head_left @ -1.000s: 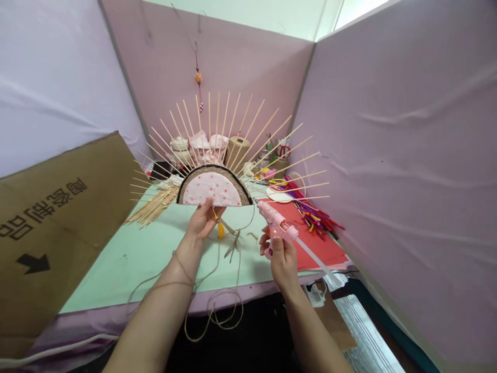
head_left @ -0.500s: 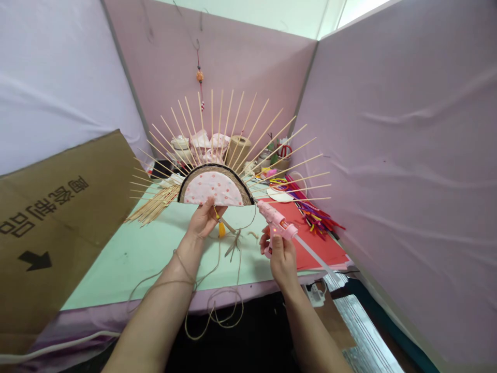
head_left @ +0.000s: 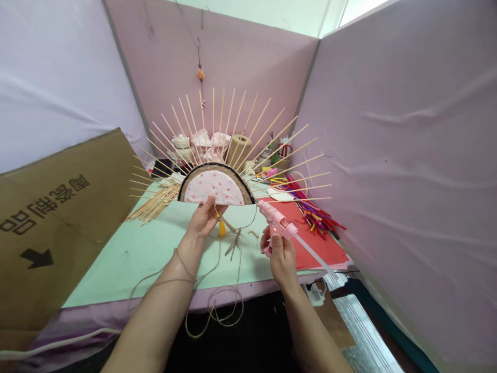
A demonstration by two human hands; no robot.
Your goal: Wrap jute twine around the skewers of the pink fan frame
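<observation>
My left hand (head_left: 204,216) grips the lower edge of a half-round piece (head_left: 213,187), covered in pink patterned cloth with a twine band and black rim. Thin wooden sticks (head_left: 248,116) fan out from its curved edge. In my right hand (head_left: 280,254) is a pink glue gun (head_left: 277,218), its nozzle at the right corner of the half-round piece; whether it touches, I cannot tell. A clear glue stick (head_left: 316,257) juts from its back. Below my left hand hangs a yellow tassel (head_left: 221,228). Loose twine (head_left: 227,324) trails over my left forearm and off the table edge.
Scissors (head_left: 233,243) lie on the green tabletop (head_left: 128,259). A bundle of sticks (head_left: 153,204) rests at left, near a cardboard sheet (head_left: 66,233). Red paper (head_left: 322,252) and colourful pipe cleaners (head_left: 314,212) are at right. A twine spool (head_left: 238,147) stands behind.
Almost nothing differs; the view has shifted very slightly. Both hands keep their grip, and the glue gun's nozzle stays at the right corner of the half-round piece.
</observation>
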